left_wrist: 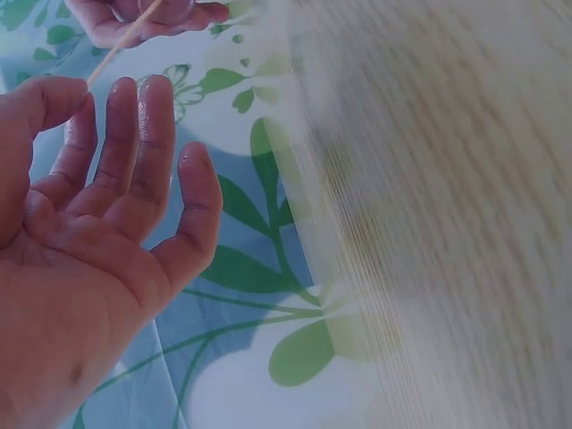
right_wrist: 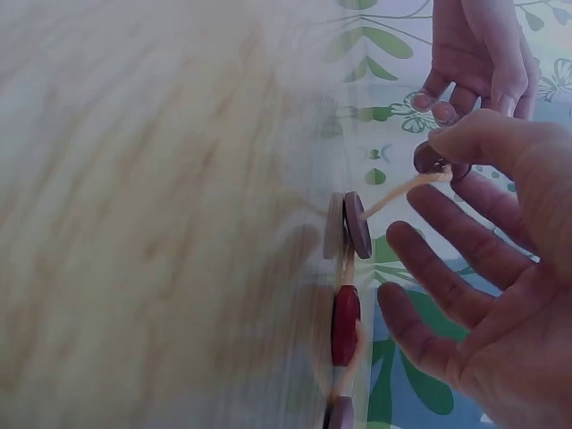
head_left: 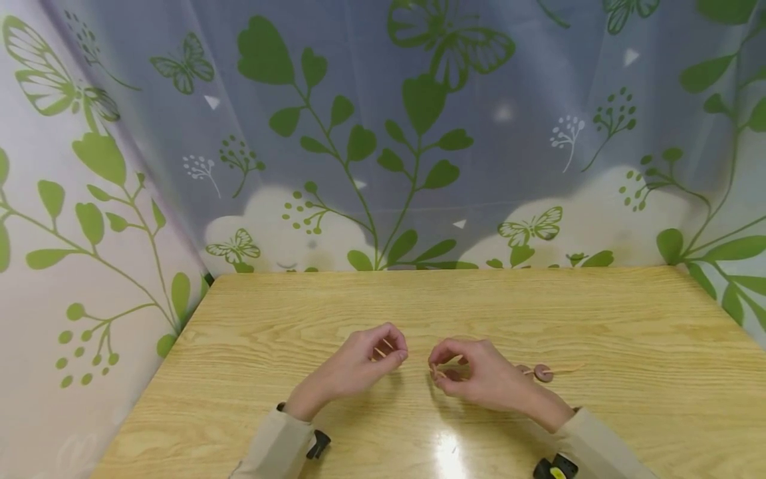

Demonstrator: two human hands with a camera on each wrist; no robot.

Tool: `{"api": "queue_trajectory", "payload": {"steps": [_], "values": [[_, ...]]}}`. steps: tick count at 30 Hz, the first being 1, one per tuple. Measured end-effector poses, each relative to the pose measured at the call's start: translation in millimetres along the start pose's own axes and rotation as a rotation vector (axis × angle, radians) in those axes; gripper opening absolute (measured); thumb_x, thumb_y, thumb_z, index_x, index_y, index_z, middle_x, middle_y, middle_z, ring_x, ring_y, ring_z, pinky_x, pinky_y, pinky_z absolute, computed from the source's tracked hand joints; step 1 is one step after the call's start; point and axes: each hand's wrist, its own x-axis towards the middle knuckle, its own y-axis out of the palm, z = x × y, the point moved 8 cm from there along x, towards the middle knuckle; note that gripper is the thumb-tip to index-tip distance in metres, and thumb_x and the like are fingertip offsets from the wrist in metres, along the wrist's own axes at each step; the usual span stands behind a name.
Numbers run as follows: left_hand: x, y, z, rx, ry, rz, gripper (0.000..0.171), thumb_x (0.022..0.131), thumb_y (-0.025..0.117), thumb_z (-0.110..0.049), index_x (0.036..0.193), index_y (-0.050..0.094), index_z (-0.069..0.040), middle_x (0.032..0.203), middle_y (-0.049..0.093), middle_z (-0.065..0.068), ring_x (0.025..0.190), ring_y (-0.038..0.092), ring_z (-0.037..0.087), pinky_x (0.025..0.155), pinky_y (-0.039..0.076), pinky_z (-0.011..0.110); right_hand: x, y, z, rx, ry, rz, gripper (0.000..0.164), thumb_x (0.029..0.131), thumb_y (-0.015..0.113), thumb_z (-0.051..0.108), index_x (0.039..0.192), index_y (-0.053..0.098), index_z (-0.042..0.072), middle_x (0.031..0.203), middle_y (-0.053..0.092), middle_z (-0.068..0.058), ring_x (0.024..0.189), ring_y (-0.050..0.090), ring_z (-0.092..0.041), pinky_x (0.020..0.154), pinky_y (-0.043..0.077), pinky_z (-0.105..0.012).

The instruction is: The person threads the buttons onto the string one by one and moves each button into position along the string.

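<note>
My right hand [head_left: 487, 376] pinches a dark round button [right_wrist: 432, 158] between thumb and forefinger, its other fingers spread loosely. A thin orange cord [right_wrist: 402, 195] runs from that button to more threaded ones: a brown button [right_wrist: 357, 225], a red button [right_wrist: 346, 326] and a purplish button [right_wrist: 340, 413]. In the head view, one brown button [head_left: 543, 372] and a cord tail lie on the table behind the right hand. My left hand [left_wrist: 116, 214] pinches the cord's other end [left_wrist: 121, 49] between thumb and forefinger; it stretches toward the right hand. The button in the right hand is partly hidden by fingers.
Both hands are above a light wood-grain table [head_left: 269, 313]. A curtain [head_left: 359, 133] printed with green leaves and butterflies hangs behind the table's far edge, with another patterned cloth [head_left: 78, 266] along the left side.
</note>
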Motion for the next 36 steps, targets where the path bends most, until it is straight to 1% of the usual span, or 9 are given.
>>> {"api": "queue_trajectory", "payload": {"steps": [2, 8, 10, 13, 17, 20, 23, 29, 36], "values": [[-0.2, 0.1, 0.6, 0.005, -0.007, 0.008, 0.008, 0.103, 0.057, -0.017, 0.108, 0.063, -0.014, 0.107, 0.072, 0.011, 0.099, 0.068, 0.016, 0.085, 0.057, 0.026, 0.0, 0.9, -0.6, -0.004, 0.0, 0.007, 0.016, 0.092, 0.073, 0.012, 0.108, 0.071, 0.015, 0.106, 0.076, 0.002, 0.101, 0.073, -0.014, 0.082, 0.06, -0.035], [-0.4, 0.4, 2.1, 0.025, -0.022, 0.025, 0.008, 0.103, 0.057, -0.016, 0.108, 0.063, -0.013, 0.108, 0.072, 0.011, 0.099, 0.067, 0.013, 0.087, 0.057, 0.027, -0.8, 2.7, -4.3, -0.021, 0.029, 0.039, 0.018, 0.091, 0.073, 0.013, 0.11, 0.073, 0.014, 0.106, 0.075, 0.004, 0.093, 0.07, -0.01, 0.08, 0.058, -0.028], [-0.6, 0.2, 2.5, 0.034, -0.024, 0.029, 0.008, 0.103, 0.056, -0.016, 0.107, 0.063, -0.013, 0.107, 0.072, 0.011, 0.098, 0.067, 0.013, 0.086, 0.057, 0.027, -1.5, 2.9, -5.2, -0.03, 0.031, 0.048, 0.02, 0.091, 0.074, 0.013, 0.111, 0.074, 0.013, 0.107, 0.075, 0.003, 0.094, 0.072, -0.011, 0.082, 0.059, -0.028], [-0.7, -0.1, 3.5, 0.048, -0.028, 0.034, 0.009, 0.104, 0.056, -0.017, 0.106, 0.063, -0.013, 0.107, 0.072, 0.011, 0.098, 0.067, 0.011, 0.086, 0.057, 0.026, -2.2, 2.1, -5.2, -0.058, 0.006, 0.046, 0.021, 0.091, 0.074, 0.011, 0.112, 0.075, 0.011, 0.107, 0.075, 0.002, 0.096, 0.073, -0.013, 0.083, 0.059, -0.029], [0.0, -0.2, 4.1, 0.055, -0.024, 0.036, 0.009, 0.104, 0.056, -0.018, 0.106, 0.063, -0.012, 0.107, 0.072, 0.012, 0.097, 0.067, 0.011, 0.085, 0.056, 0.025, -2.0, 1.8, -6.0, -0.092, -0.014, 0.046, 0.022, 0.09, 0.075, 0.011, 0.112, 0.076, 0.011, 0.103, 0.074, 0.003, 0.086, 0.068, -0.008, 0.075, 0.056, -0.026], [0.2, -0.2, 3.9, 0.058, -0.026, 0.038, 0.01, 0.103, 0.056, -0.018, 0.106, 0.063, -0.011, 0.108, 0.072, 0.012, 0.098, 0.068, 0.012, 0.086, 0.056, 0.025, -1.5, 3.0, -8.1, -0.092, 0.003, 0.063, 0.023, 0.091, 0.075, 0.013, 0.114, 0.076, 0.012, 0.101, 0.073, 0.004, 0.078, 0.06, -0.004, 0.067, 0.05, -0.021], [-0.1, -0.2, 3.6, 0.061, -0.034, 0.043, 0.01, 0.104, 0.056, -0.018, 0.106, 0.063, -0.012, 0.108, 0.072, 0.012, 0.098, 0.068, 0.013, 0.086, 0.056, 0.024, -1.5, 4.1, -9.8, -0.108, 0.016, 0.076, 0.024, 0.091, 0.075, 0.014, 0.115, 0.077, 0.013, 0.101, 0.072, 0.003, 0.075, 0.057, -0.002, 0.064, 0.047, -0.019], [-1.8, -1.4, 4.8, 0.055, -0.049, 0.053, 0.01, 0.104, 0.054, -0.019, 0.107, 0.062, -0.013, 0.109, 0.072, 0.01, 0.1, 0.068, 0.014, 0.087, 0.055, 0.024, -2.4, 2.8, -7.4, -0.147, 0.02, 0.085, 0.024, 0.092, 0.075, 0.017, 0.116, 0.077, 0.015, 0.105, 0.072, 0.002, 0.08, 0.06, -0.003, 0.068, 0.048, -0.02], [-2.2, -8.7, 4.8, 0.062, -0.022, 0.029, 0.01, 0.104, 0.054, -0.015, 0.107, 0.062, -0.01, 0.108, 0.071, 0.014, 0.101, 0.068, 0.017, 0.086, 0.056, 0.025, -4.3, -0.2, -4.0, -0.169, -0.01, 0.066, 0.022, 0.092, 0.075, 0.019, 0.114, 0.078, 0.015, 0.105, 0.073, 0.002, 0.088, 0.066, -0.009, 0.072, 0.051, -0.024]]}}
